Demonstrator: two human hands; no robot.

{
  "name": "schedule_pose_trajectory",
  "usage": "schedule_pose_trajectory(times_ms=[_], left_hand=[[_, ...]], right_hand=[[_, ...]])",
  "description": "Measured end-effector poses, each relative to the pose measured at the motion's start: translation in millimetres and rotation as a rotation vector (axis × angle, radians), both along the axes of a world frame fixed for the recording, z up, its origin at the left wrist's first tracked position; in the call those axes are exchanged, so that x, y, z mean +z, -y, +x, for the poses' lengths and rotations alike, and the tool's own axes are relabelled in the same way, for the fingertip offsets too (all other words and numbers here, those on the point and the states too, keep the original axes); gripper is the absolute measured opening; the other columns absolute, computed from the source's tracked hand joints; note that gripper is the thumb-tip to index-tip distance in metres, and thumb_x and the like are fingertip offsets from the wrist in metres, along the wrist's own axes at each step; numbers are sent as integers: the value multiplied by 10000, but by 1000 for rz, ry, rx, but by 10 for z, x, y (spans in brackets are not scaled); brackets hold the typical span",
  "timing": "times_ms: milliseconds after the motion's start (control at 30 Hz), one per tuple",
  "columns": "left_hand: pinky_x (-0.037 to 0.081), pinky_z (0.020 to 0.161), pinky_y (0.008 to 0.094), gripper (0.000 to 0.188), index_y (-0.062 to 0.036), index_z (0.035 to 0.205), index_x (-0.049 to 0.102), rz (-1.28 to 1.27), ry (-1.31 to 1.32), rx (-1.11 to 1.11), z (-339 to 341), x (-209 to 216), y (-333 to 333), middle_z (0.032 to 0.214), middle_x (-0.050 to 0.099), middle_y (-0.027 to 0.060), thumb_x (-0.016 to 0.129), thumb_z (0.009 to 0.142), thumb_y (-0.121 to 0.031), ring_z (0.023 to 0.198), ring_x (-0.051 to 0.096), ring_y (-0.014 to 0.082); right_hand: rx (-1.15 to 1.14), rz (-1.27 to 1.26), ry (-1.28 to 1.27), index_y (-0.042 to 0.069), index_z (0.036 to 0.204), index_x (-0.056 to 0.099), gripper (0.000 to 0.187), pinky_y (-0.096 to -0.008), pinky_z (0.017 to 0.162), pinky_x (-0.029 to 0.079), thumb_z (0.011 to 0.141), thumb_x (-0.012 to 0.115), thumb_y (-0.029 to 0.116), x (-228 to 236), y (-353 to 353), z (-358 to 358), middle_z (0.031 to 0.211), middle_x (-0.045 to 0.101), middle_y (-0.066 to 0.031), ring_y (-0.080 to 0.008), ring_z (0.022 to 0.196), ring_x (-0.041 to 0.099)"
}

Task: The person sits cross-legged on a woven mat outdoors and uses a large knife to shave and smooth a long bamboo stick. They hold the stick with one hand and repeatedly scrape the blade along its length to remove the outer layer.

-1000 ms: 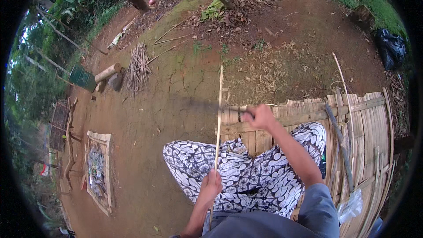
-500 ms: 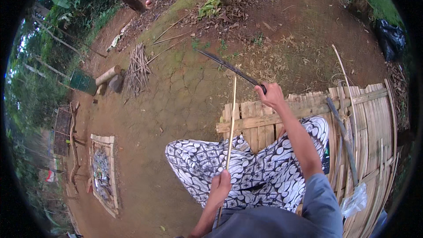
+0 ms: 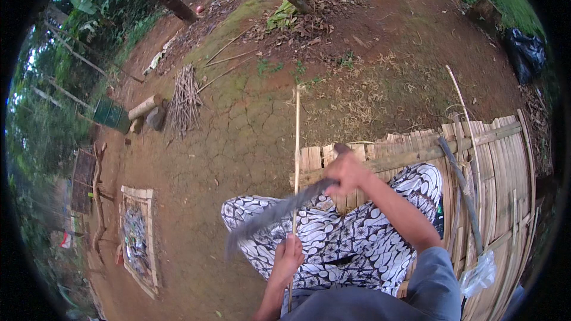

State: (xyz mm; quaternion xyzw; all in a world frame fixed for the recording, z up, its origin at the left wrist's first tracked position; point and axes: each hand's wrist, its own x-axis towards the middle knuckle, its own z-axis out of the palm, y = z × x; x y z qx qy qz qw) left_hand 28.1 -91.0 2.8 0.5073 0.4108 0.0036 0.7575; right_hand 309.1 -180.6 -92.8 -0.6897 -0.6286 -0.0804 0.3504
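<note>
My right hand [image 3: 347, 173] is closed round the handle of a machete [image 3: 267, 217]. Its dark blade, smeared by motion, slants down to the left over my lap and crosses a long thin bamboo strip [image 3: 297, 137]. Whether the edge touches the strip, I cannot tell. Low in front of my body, my left hand [image 3: 288, 260] grips the strip just below the blade. The strip stands out lengthwise, its far end over the bare ground, its near end beside my shirt. Black-and-white patterned cloth [image 3: 380, 249] covers my crossed legs.
I sit on a split-bamboo platform [image 3: 502, 172] that runs off to the right. A grey stick [image 3: 461, 169] and a clear plastic bag [image 3: 479, 273] lie on it. Pale shavings [image 3: 369, 98] litter the ground ahead. A stick bundle [image 3: 185, 98] and a framed pit [image 3: 151, 238] are left.
The machete has swung from pointing up and away to pointing down-left across the strip. My right hand moved nearer and left. The strip's far end shifted left and now stands straighter.
</note>
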Motion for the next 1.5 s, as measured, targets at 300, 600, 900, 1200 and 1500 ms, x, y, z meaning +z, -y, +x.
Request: schedule_pose_trajectory(times_ms=[300,600,900,1200,1500], left_hand=[[232,340,233,420,-62,709,460,87,207,-170,-77,69,57,458,355,-15,397,986,-372,346,303,76],[363,378,224,318,-52,757,514,156,222,-60,-87,29,-331,552,511,44,451,981,-269,410,439,91],[340,408,220,268,-59,818,499,97,132,-70,109,-77,-245,583,452,4,447,983,-264,445,415,87],[248,391,217,237,-76,782,470,155,-7,86,220,-102,-257,568,370,-44,467,973,-217,445,335,50],[252,369,205,281,-100,737,431,304,128,106,222,192,-409,550,367,-52,447,984,-233,427,311,26]], right_hand=[[-791,-272,-640,15,816,669,598,-495,715,485,871,447,567,136,81,312,706,617,-252,-413,757,621],[-789,43,-864,-33,814,635,511,-430,599,434,910,468,441,61,117,317,594,554,-221,-365,593,578],[-302,224,-551,-3,710,574,374,-366,468,404,843,586,347,325,109,-44,519,500,-162,-297,465,528],[75,43,-66,96,652,545,421,-368,465,433,748,631,497,324,-134,-791,536,528,-72,-261,496,566],[-156,-107,-134,93,686,595,454,-385,478,449,772,584,538,-62,-117,-284,541,578,-102,-284,500,583]])
